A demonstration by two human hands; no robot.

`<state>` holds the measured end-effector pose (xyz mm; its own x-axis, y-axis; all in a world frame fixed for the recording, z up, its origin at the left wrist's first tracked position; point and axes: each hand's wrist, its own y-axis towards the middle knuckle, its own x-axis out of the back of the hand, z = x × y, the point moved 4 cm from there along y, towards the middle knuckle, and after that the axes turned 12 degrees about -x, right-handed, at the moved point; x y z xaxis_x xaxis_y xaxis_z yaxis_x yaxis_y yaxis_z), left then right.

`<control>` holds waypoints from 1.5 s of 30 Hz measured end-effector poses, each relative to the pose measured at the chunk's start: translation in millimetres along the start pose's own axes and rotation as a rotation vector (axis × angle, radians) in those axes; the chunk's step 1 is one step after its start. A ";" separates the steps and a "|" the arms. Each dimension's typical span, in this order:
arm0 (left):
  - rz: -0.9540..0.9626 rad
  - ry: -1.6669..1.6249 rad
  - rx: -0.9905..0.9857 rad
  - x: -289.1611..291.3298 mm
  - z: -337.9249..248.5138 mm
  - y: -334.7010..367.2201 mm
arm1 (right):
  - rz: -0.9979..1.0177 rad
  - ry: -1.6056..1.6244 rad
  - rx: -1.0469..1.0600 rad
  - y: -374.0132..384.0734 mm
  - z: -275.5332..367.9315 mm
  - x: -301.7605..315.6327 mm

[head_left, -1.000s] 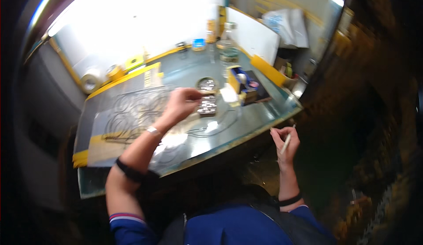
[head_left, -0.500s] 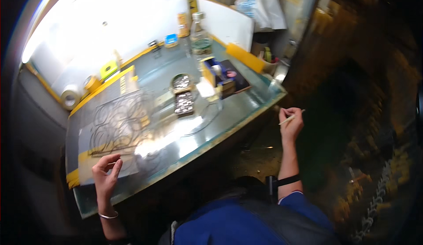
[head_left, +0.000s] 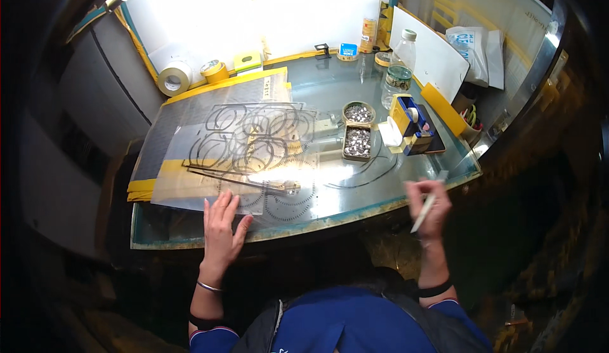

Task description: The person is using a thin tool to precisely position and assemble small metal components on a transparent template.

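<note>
My left hand [head_left: 222,229] lies with fingers stretched out on the near edge of a clear film sheet [head_left: 172,191] and holds nothing. Several black circles [head_left: 263,124] are drawn or printed on clear film over the glass-topped table [head_left: 355,208]. A long, thin dark object [head_left: 235,179], its kind unclear, lies across the film above my left fingertips. At the table's right front edge, my right hand [head_left: 432,212], smeared by motion, grips a slim pale stick-like tool [head_left: 421,216]. Farther in stand a round tin [head_left: 344,115] and a rectangular tin [head_left: 346,152] of small shiny pieces.
A blue tape dispenser [head_left: 406,113] stands on a dark board at the right, before a clear bottle [head_left: 404,54]. Tape rolls [head_left: 174,80] line the back left, beside a lit white panel [head_left: 209,16]. A yellow strip [head_left: 443,110] edges the table's right side.
My view has turned, shifting the table rightward in the picture. My left hand has gone from a pinch to flat on the film. My right hand has turned, still gripping the stick-like tool.
</note>
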<state>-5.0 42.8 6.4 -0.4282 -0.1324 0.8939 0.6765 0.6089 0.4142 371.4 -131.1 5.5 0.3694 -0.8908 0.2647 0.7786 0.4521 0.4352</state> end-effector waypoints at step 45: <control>-0.608 -0.631 0.558 27.2 112.1 119.1 | 0.441 0.255 -0.131 -6.2 16.0 -99.3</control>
<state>-3.2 199.4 60.8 -0.9490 -0.2027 0.2415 -0.0634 0.8730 0.4836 321.8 -44.7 -9.8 0.7754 -0.6073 0.1731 0.5721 0.7916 0.2146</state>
